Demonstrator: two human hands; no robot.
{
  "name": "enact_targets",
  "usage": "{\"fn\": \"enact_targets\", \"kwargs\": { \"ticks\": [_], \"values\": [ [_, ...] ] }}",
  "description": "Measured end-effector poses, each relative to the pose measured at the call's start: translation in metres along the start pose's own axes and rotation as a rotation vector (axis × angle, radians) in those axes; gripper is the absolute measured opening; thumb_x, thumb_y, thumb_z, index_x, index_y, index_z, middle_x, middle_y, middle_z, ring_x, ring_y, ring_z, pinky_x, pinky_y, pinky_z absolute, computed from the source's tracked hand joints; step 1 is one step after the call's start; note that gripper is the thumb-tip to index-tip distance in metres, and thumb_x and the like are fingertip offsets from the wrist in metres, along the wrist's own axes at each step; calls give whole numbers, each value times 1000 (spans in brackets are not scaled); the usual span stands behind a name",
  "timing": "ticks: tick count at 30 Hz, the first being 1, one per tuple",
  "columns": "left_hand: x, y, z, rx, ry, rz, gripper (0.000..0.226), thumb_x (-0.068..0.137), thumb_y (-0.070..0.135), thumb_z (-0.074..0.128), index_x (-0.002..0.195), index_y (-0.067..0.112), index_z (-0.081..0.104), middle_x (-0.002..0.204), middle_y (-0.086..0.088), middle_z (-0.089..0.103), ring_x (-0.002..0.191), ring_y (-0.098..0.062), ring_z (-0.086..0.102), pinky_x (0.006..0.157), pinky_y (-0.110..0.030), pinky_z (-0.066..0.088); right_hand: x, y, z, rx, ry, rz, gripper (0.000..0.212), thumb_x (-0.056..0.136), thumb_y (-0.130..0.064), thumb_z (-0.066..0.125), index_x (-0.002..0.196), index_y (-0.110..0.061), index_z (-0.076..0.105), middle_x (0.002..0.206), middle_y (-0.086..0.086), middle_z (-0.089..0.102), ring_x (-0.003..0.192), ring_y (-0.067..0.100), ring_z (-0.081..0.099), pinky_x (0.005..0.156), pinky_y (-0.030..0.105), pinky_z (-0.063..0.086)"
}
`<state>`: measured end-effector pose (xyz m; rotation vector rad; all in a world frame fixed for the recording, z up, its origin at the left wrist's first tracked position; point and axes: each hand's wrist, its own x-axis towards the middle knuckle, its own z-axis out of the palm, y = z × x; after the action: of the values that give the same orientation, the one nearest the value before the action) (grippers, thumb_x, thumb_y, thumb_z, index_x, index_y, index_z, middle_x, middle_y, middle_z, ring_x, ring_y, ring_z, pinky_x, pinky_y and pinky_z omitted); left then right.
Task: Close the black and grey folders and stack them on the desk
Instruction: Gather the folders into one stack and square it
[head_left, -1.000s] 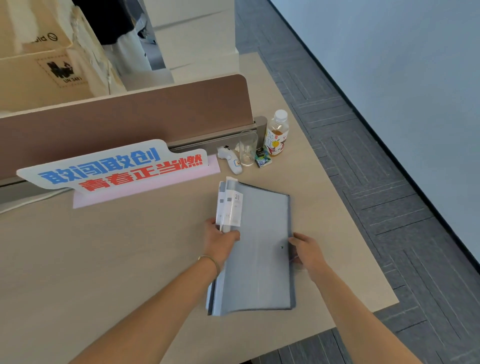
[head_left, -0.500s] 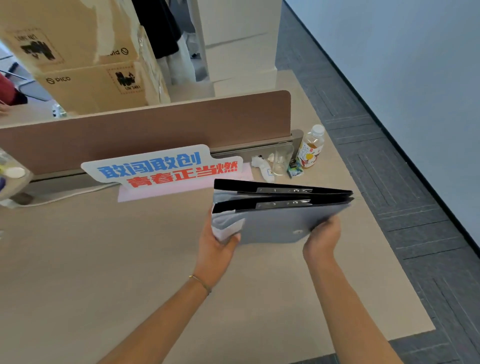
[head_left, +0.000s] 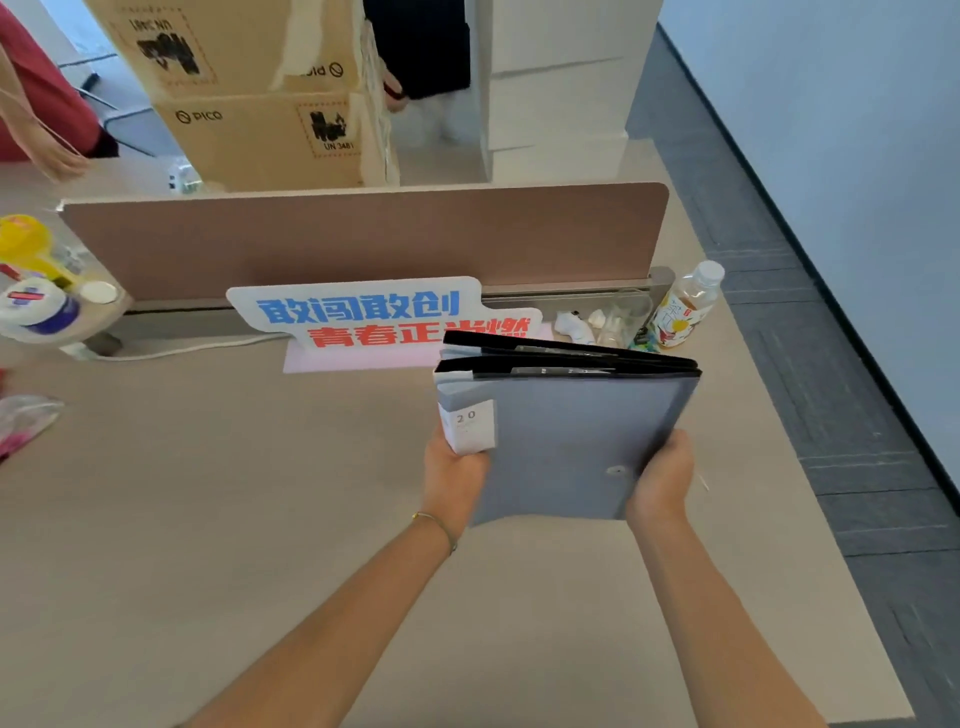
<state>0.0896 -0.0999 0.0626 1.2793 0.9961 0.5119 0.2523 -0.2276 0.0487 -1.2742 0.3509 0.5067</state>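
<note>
Both folders are closed and held together upright above the desk. The grey folder faces me, with a white label reading 20 at its lower left. The black folder stands right behind it; only its top edge shows. My left hand grips the pair at the bottom left corner, thumb by the label. My right hand grips the bottom right corner. The folders' lower edge is off the desk surface.
A cut-out sign with blue and red characters leans at the brown divider. A drink bottle, a glass and small items sit at the divider's right end. Cardboard boxes stand behind. The desk's right edge drops to grey carpet.
The folders lay flat on the desk a second ago; both hands have lifted them and stood them upright. In the last half second they shifted slightly toward me.
</note>
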Motion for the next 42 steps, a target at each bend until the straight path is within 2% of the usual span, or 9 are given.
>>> {"fn": "enact_targets", "kwargs": {
  "ticks": [5,9,14,17,19,22,26,32,42],
  "values": [
    [24,27,-53,-17,41,-332,38,47,3,48,79,8,67,74,-7,67,65,-26,60,49,-21,47,-17,4,57,-270,-110,51,38,93,-45,37,72,-24,60,79,1,66,78,21,58,77,36,42],
    [55,23,-100,25,2,-484,56,36,4,53,90,0,65,83,-16,64,77,-33,61,75,-41,48,-34,31,95,-373,-120,-7,33,90,-44,39,86,-17,58,88,2,58,86,21,53,75,36,42],
    [81,26,-127,64,112,-497,12,53,11,46,64,8,51,69,-12,50,67,-26,47,72,-34,39,-35,71,122,-469,-148,-12,24,99,-23,39,97,-18,63,80,6,56,70,23,51,59,32,41],
    [101,19,-134,94,116,-494,35,75,15,52,106,3,60,100,-13,58,88,-27,52,82,-33,41,-28,91,132,-482,-146,82,23,98,-19,41,106,-21,63,88,5,60,75,23,54,70,34,45],
    [113,10,-139,103,109,-517,57,78,25,57,131,4,50,122,-11,57,108,-28,53,96,-37,43,-24,98,139,-477,-143,140,24,98,-15,42,112,-21,61,97,4,61,78,19,55,76,35,46],
    [127,-1,-142,148,133,-529,46,99,16,52,141,3,39,136,-11,52,111,-24,48,93,-34,37,-10,108,153,-504,-134,180,28,98,-13,43,120,-16,61,105,6,64,81,19,57,71,33,49],
    [143,-16,-143,233,194,-564,45,103,21,47,143,3,36,143,-15,50,130,-34,50,98,-40,40,8,125,168,-608,-123,178,33,94,-15,44,119,-15,64,114,12,68,86,25,60,79,39,50],
    [161,-24,-150,334,230,-506,41,99,25,52,133,4,44,133,-16,58,107,-32,58,86,-35,44,14,137,183,-628,-108,138,33,96,-10,42,124,-15,58,113,7,61,100,28,56,101,50,48],
    [182,-38,-152,572,218,-593,43,99,29,46,135,5,42,138,-21,54,124,-40,55,98,-39,43,50,190,172,-833,-83,188,48,83,-32,41,123,-14,61,123,17,58,103,38,60,99,54,49]
  ]
}}
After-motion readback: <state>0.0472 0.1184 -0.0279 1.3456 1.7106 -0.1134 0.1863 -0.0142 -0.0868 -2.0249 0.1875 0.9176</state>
